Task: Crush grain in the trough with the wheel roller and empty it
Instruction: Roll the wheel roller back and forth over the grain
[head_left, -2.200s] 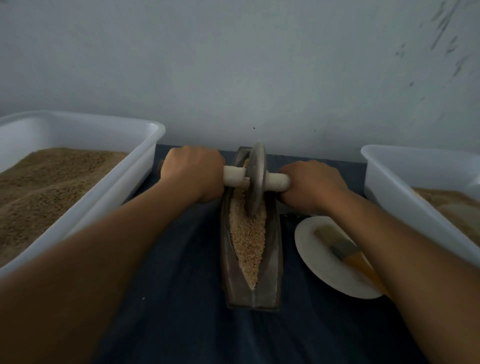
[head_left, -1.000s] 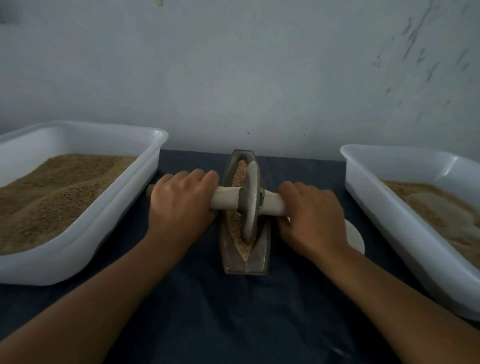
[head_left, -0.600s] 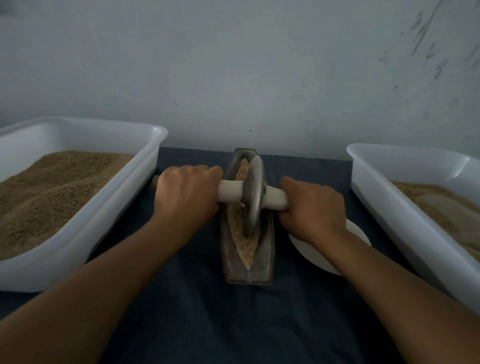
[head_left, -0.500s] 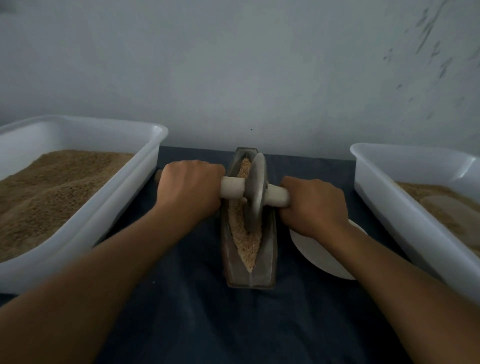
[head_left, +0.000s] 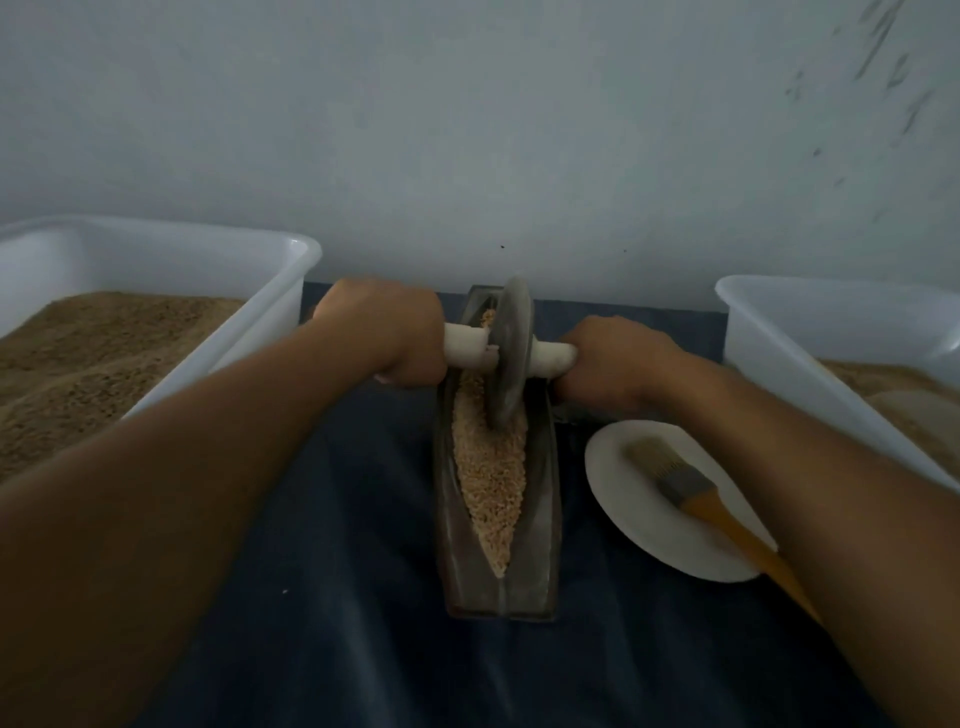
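From the head view, the crushing step is under way: the person's left hand and right hand are each gripping an end of the pale axle of the grey disc-shaped wheel roller, which is standing on edge in the far half of the long dark boat-shaped trough at the middle of the dark-clothed bench. The pale tan grain is looking coarse and mostly whole, so emptying seems a way off. The next stroke likely calls for an even pull toward the near tip, axle level, so nothing spills.
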